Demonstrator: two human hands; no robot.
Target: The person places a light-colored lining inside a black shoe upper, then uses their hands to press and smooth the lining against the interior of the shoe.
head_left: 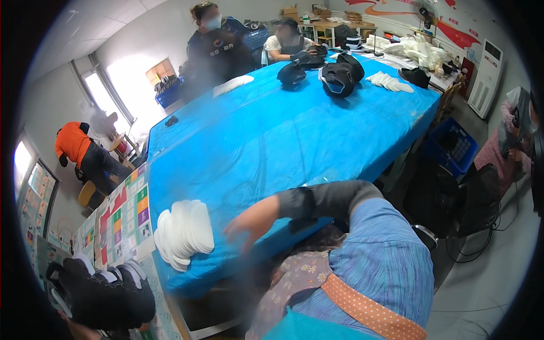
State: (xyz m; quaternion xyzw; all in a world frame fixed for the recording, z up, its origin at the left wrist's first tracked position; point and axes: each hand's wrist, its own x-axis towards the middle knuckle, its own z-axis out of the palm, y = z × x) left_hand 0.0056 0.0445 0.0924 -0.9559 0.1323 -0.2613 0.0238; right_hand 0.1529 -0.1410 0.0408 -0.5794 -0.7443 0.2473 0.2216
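Observation:
At the lower left my left hand (82, 330), partly cut off by the picture's edge, grips a bundle of black fabric pieces (107, 297). White curved pieces (136, 273) stick out of its top; the exact kind of the bundle is unclear. My right hand (251, 224) hovers over the near part of the blue-covered table (255, 147), blurred, fingers apart and nothing visible in them. Just left of it lies a fanned stack of thin white rounded pieces (184, 232), resembling insoles. Hand and stack look apart.
Black fabric bundles (337, 79) and more white pieces (391, 82) lie at the table's far end. Two people (224, 56) are there, one standing, one seated. Someone in orange (76, 141) bends at left. A blue crate (451, 147) and black chair (436, 192) stand right.

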